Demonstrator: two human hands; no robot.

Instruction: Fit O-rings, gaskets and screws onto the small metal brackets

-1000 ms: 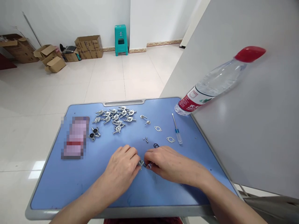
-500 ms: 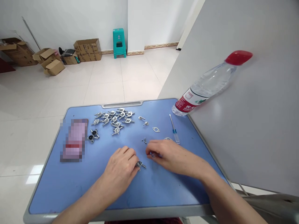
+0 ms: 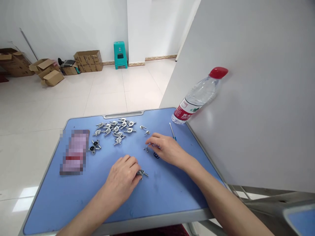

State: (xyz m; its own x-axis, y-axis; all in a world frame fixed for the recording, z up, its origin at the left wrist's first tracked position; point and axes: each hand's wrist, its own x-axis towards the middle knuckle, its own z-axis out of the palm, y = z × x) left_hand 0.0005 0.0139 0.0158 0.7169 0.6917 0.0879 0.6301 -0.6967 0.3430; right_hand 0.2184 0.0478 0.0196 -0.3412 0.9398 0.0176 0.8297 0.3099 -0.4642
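My left hand (image 3: 125,175) is closed around a small metal valve (image 3: 142,173) with a short pipe, held low over the middle of the blue table. Its fingers cover most of the part. My right hand (image 3: 168,148) is bent, with its fingers pinched together. A bit of something shiny shows under those fingers, too hidden to name. Tiny screws (image 3: 146,149) lie just left of the right fingertips, and black rubber rings (image 3: 156,155) lie below them. Two small metal levers (image 3: 143,127) rest beyond that hand.
Several similar metal valves (image 3: 118,133) lie grouped at the back, and two with black round faces (image 3: 92,148) sit near a blurred purple object (image 3: 75,152). A screwdriver (image 3: 172,130) is partly behind my right hand. A red-capped water bottle (image 3: 193,100) leans against the grey panel (image 3: 258,108).
My right hand has moved up and away, uncovering the black rings and now covering the flat metal plates. My left hand keeps the valve. The camera view has shifted a little.
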